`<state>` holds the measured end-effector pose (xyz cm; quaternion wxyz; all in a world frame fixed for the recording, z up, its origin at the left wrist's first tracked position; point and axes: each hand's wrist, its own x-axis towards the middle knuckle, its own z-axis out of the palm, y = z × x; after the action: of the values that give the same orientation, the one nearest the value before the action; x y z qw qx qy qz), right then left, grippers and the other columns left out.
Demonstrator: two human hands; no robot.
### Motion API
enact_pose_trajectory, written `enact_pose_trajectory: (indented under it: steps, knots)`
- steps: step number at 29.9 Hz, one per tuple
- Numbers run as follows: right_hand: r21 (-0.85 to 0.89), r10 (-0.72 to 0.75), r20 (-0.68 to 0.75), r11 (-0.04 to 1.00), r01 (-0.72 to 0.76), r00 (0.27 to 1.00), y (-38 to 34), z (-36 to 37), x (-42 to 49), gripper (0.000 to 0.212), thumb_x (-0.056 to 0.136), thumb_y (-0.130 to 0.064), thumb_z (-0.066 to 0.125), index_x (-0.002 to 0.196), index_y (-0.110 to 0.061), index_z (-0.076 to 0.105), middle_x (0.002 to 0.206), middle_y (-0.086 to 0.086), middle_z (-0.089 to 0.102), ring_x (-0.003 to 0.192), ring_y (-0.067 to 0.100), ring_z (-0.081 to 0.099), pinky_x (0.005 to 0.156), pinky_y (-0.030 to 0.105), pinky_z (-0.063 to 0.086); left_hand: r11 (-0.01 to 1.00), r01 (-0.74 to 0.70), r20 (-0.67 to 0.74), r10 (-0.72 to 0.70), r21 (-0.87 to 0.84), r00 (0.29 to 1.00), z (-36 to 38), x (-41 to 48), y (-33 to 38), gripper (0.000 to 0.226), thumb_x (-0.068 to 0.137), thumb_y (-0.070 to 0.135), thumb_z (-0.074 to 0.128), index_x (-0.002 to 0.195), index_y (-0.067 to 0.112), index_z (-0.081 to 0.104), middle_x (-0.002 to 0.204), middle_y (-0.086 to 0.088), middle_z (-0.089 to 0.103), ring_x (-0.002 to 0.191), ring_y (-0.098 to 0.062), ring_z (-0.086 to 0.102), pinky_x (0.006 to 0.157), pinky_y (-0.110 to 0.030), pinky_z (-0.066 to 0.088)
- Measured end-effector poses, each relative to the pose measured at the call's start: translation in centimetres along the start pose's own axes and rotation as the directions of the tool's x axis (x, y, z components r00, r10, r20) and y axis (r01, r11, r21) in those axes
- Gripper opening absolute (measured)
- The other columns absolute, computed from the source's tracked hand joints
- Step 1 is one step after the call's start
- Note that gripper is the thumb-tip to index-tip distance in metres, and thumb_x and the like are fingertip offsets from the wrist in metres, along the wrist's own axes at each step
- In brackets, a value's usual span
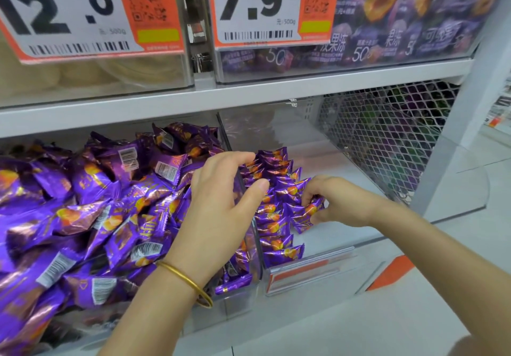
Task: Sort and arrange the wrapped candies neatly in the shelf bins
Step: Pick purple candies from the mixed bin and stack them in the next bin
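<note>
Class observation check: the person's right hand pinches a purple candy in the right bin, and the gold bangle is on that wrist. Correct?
Not quite. The head view shows the gold bangle on the left hand's wrist; the right hand does pinch a purple candy in the right bin.

Price tag 12.0 (63, 15) top left, price tag 7.9 (249, 4) beside it, each with barcode and orange QR label (145, 0). Purple jelly packs (401, 18) behind the 7.9 tag, pale blurry goods (124, 70) behind the other. Grey shelf board (249, 92) underneath. Wire mesh panel (387, 134) at right. Orange patch (392, 272) low right.
</note>
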<state>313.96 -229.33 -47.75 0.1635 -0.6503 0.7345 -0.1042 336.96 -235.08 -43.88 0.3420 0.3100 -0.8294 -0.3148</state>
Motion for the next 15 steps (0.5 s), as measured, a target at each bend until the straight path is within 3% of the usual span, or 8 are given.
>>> enact_pose_trajectory:
  steps: [3,5,9,12,15]
  knots:
    - [-0.016,0.029,-0.014,0.999,-0.030,0.999,-0.31,0.26,0.13,0.036,0.073,-0.009,0.076,0.106,-0.007,0.062,0.103,0.003,0.046,0.094,0.021,0.048,0.083,0.023,0.037,1.000,0.006,-0.005,-0.006,-0.002,1.000,0.00,0.00,0.00,0.044,0.079,0.045,0.046,0.121,0.034,0.050,0.116,0.023,0.041,0.117,-0.004,0.034,0.100,-0.037,0.039]
    - [-0.031,0.068,0.010,0.997,-0.067,0.998,-0.54,0.44,0.12,0.039,0.073,-0.009,0.076,0.107,-0.006,0.057,0.103,0.004,0.043,0.094,0.024,0.048,0.079,0.026,0.036,1.000,0.008,-0.005,-0.008,-0.006,1.000,-0.02,-0.03,-0.02,0.044,0.079,0.045,0.046,0.121,0.034,0.050,0.117,0.021,0.042,0.118,-0.005,0.035,0.100,-0.037,0.040]
    - [0.074,0.161,0.006,0.984,-0.161,0.987,-0.75,0.71,-0.08,0.049,0.069,-0.009,0.080,0.099,-0.013,0.041,0.106,0.007,0.044,0.083,0.020,0.040,0.062,0.025,0.031,1.000,0.009,-0.001,-0.009,-0.004,1.000,-0.02,-0.07,-0.13,0.044,0.079,0.045,0.046,0.122,0.033,0.051,0.118,0.020,0.043,0.119,-0.006,0.036,0.099,-0.038,0.040]
    - [0.161,0.232,0.011,0.960,-0.230,0.973,-0.77,0.70,-0.24,0.061,0.067,-0.010,0.082,0.104,-0.015,0.034,0.112,0.009,0.043,0.071,0.014,0.042,0.054,0.018,0.034,1.000,0.011,0.003,-0.011,-0.003,1.000,-0.07,-0.08,-0.08,0.045,0.079,0.045,0.046,0.122,0.033,0.051,0.119,0.019,0.043,0.120,-0.008,0.037,0.100,-0.039,0.040]
    - [0.181,0.336,0.071,0.921,-0.344,0.939,-0.99,0.49,-0.54,0.076,0.069,-0.017,0.083,0.122,-0.012,0.029,0.112,0.010,0.044,0.068,0.019,0.050,0.055,0.033,0.050,1.000,0.008,0.006,-0.008,0.003,1.000,-0.09,-0.11,-0.06,0.045,0.080,0.045,0.046,0.123,0.032,0.051,0.120,0.019,0.042,0.121,-0.007,0.036,0.101,-0.038,0.039]
